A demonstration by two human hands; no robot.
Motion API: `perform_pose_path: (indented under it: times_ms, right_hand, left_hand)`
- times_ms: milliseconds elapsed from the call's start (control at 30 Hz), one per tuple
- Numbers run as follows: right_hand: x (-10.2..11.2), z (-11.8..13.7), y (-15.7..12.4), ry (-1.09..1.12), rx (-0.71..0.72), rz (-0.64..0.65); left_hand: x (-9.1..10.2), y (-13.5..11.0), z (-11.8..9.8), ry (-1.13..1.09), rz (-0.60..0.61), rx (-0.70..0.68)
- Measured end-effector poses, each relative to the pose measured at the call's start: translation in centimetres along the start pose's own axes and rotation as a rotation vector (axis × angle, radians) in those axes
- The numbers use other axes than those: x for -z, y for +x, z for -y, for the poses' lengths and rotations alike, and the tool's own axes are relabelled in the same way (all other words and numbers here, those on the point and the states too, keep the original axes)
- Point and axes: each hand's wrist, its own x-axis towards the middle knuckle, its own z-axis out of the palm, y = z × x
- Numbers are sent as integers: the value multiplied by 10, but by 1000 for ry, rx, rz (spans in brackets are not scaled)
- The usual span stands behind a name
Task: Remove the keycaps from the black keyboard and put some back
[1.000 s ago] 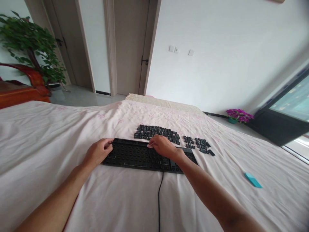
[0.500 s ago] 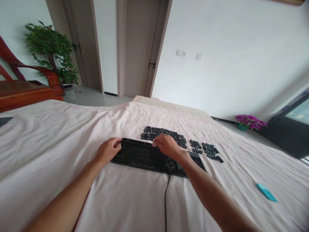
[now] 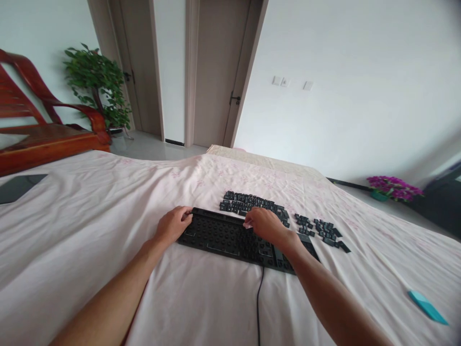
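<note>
A black keyboard (image 3: pixel 216 235) with its keycaps off lies on the bedsheet, its cable (image 3: pixel 258 302) running toward me. My left hand (image 3: pixel 173 224) is closed on the keyboard's far left corner, thumb and fingers around the edge. Over the keyboard's middle, my right hand (image 3: pixel 266 223) pinches a small pale tissue or cloth (image 3: pixel 248 224), mostly hidden by the fingers, against the area near the back edge. Loose black keycaps (image 3: pixel 248 199) lie in rows just behind the keyboard. More keycaps (image 3: pixel 326 230) sit in small groups off to its right.
A teal-headed brush (image 3: pixel 427 306) with a pale handle lies at the right on the wrinkled sheet (image 3: pixel 108 230). A dark flat object (image 3: pixel 21 187) rests at the left edge. Beyond stand a wooden chair (image 3: pixel 54 134), a green plant (image 3: pixel 97 81) and purple flowers (image 3: pixel 394 186).
My right hand has moved slightly right and toward me, from the keyboard's back edge onto the key area. The left hand keeps its hold. The camera view has turned a little left.
</note>
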Motion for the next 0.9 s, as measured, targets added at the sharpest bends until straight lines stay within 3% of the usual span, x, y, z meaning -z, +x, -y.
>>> perform_pose_path:
  times_ms: [167,367,533,700,900]
  right_hand:
    - [3,24,15,103,50,-80]
    - [-15,82,53,249,182,-162]
    - [-27,111,74,228,223,-176]
    - [-26,111,71,136,261,-93]
    - [-7,78,62,32,159,-2]
  left_hand:
    - [2,0,-1,-20,16,-1]
    - [5,-1,-2,-34,13,1]
    - [4,0,-3,-39,15,-3]
    - [5,-1,-3,-36,11,-7]
    - [8,-1,-8,-27,17,35]
